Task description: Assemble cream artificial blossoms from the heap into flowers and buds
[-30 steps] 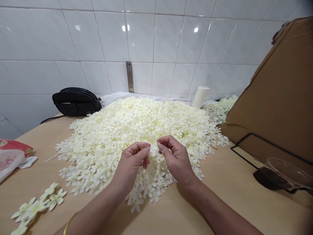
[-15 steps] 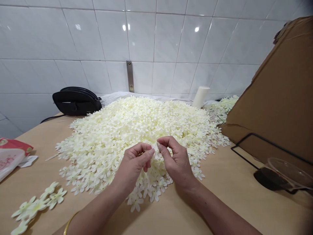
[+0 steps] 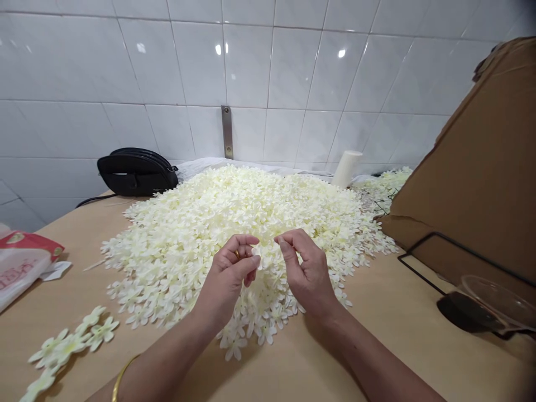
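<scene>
A wide heap of cream-white artificial flowers [image 3: 201, 218] spreads over the table, and both hands are held above its near side. Between the thumb and fingers of my left hand [image 3: 230, 271] is a small white artificial flower [image 3: 258, 258], partly hidden by the fingers. My right hand [image 3: 307, 268] is a little to the right, thumb and forefinger pinched together. Whatever is in that pinch is too small to make out against the white heap. At the lower left, several flowers [image 3: 67, 347] lie apart on the table.
A black bag [image 3: 136, 173] stands at the back left by the tiled wall. A white cone [image 3: 347, 168] rises behind the heap. On the right are a cardboard box [image 3: 473, 167], a black wire frame [image 3: 422, 273] and glasses [image 3: 469, 312]. A red-and-white packet [image 3: 29, 265] lies left.
The hands have drawn slightly apart, and the right fingertips are now farther from the left ones. The white flower at the left fingertips shows more clearly. The whole view has shifted slightly.
</scene>
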The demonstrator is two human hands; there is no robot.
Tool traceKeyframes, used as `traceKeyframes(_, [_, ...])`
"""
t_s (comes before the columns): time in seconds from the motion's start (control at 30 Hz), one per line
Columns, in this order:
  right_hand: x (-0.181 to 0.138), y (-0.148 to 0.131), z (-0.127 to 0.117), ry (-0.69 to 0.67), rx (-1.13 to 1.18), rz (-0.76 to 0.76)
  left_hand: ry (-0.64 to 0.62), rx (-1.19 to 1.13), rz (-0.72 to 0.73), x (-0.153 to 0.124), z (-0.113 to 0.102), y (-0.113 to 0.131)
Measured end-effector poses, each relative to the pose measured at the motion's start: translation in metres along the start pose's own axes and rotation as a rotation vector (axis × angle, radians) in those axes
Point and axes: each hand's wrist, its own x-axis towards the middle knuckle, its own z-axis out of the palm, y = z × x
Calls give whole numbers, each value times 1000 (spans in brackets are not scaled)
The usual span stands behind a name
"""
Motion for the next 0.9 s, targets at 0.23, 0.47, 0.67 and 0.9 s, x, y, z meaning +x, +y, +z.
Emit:
traceKeyframes(0.23, [-5,-11,3,-210,175,67,18,-80,-67,2,0,-1])
traceKeyframes(0.47, [-5,-12,3,-257,426,293,-17,-128,-78,-1,2,-6])
traceKeyframes(0.67, [-5,-6,5,-142,440,341,-93,-103,-162,2,0,-11])
traceKeyframes(0.9, [-6,-6,6,-169,462,335,-117,-9,-54,0,0,-8])
